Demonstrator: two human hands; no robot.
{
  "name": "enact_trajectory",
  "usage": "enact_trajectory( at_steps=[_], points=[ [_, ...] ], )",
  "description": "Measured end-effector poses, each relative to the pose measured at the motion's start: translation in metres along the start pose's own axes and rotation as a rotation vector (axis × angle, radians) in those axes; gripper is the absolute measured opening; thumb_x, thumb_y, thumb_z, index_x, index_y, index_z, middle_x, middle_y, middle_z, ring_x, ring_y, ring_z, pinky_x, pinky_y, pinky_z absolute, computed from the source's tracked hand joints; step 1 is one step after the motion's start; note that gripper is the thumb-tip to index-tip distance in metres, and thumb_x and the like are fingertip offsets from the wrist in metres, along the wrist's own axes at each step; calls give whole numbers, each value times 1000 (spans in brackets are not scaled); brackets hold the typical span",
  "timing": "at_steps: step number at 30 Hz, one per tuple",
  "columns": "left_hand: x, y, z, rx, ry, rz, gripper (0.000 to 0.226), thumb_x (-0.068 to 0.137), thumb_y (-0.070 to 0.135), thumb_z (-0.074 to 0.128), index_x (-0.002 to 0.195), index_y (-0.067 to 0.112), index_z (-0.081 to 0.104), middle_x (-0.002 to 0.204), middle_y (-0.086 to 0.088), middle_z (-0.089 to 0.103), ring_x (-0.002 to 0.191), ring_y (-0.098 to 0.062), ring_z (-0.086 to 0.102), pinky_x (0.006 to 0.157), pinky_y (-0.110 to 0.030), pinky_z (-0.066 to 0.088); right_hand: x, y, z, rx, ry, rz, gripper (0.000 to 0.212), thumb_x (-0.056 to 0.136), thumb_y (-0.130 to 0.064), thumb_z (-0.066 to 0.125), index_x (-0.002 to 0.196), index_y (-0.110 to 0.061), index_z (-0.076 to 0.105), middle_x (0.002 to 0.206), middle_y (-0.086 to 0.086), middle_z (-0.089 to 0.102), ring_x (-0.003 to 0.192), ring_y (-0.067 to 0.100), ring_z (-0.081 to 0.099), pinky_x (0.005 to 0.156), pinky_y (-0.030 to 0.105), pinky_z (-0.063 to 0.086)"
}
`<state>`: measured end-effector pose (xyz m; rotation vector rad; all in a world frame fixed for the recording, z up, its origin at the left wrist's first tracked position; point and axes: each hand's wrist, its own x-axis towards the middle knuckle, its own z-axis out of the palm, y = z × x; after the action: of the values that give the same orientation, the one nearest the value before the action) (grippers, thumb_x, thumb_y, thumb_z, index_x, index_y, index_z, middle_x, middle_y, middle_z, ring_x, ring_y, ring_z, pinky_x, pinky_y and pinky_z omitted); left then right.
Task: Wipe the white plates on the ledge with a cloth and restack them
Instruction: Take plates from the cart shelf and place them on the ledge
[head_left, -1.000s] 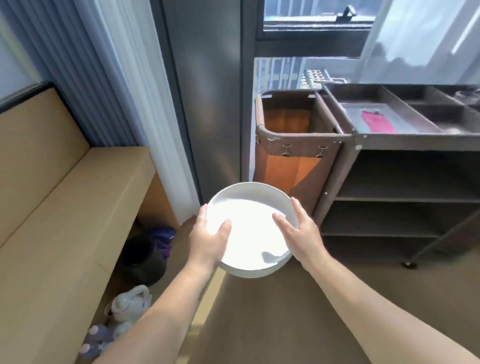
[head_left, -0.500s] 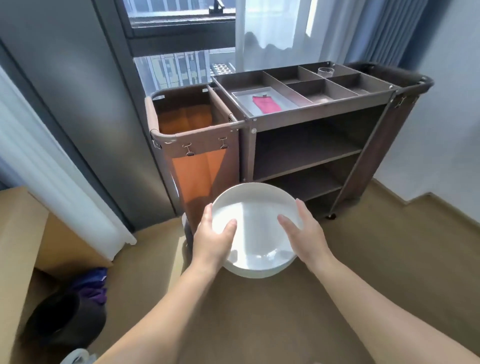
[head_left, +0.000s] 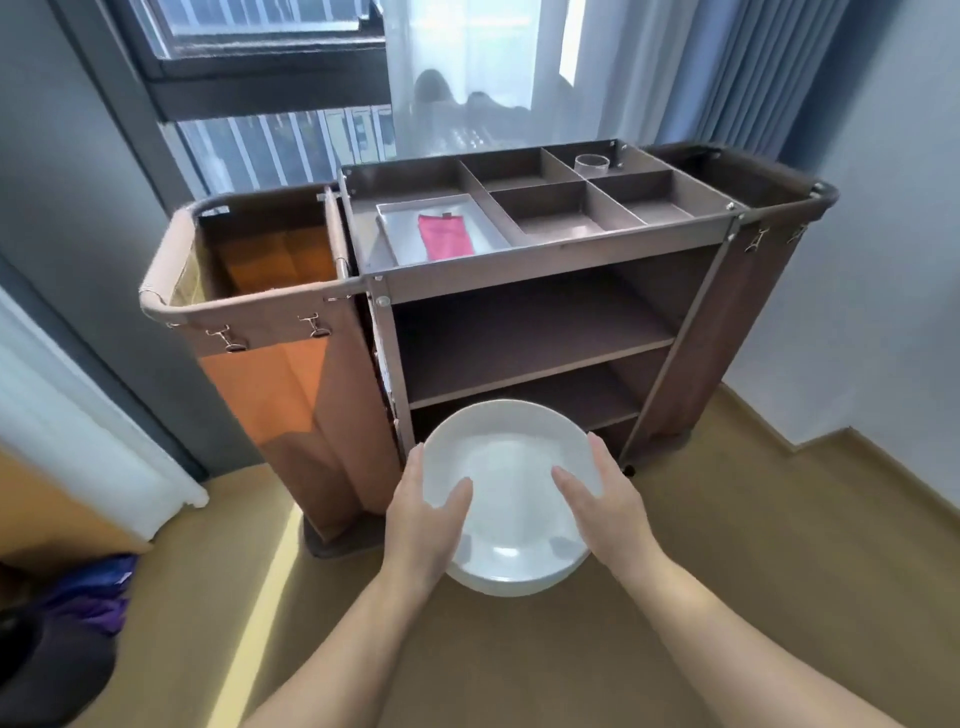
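Where a brown housekeeping cart (head_left: 540, 270) stands by the window, two hands hold a stack of white plates (head_left: 511, 488) before it.
An orange laundry bag (head_left: 270, 374) hangs at the cart's left end. The plates are held above the floor, in front of the lower shelves. The left hand (head_left: 421, 525) and right hand (head_left: 608, 512) grip opposite rims, thumbs inside, fingers (head_left: 598, 454) round the edge. A metal tray (head_left: 400, 228) on top holds a pink cloth (head_left: 445, 235); a clear cup (head_left: 591, 164) stands behind.

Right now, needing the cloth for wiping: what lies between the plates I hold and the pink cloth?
Head view: the cart's two open shelves, its front rail, the grey tray's rim.
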<state>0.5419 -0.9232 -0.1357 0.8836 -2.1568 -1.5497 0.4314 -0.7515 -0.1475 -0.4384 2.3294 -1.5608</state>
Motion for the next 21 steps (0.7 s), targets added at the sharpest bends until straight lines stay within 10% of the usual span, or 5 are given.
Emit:
enact_trajectory(
  at_steps=[9, 21],
  points=[
    [57, 25, 66, -51, -1, -37, 37, 85, 28, 61, 116, 45, 51, 102, 23, 63, 96, 2, 59, 78, -22, 48, 77, 7, -48, 20, -26, 38, 35, 93, -38, 61, 114, -58, 43, 104, -38, 58, 99, -13, 55, 69, 8, 45],
    [188, 0, 109, -69, 97, -137, 48, 90, 21, 63, 108, 56, 36, 102, 21, 57, 96, -5, 58, 71, -17, 46, 226, 34, -19, 17, -125, 30, 51, 84, -58, 60, 131, -48, 41, 117, -20, 60, 105, 5, 60, 74, 18, 52]
  ],
)
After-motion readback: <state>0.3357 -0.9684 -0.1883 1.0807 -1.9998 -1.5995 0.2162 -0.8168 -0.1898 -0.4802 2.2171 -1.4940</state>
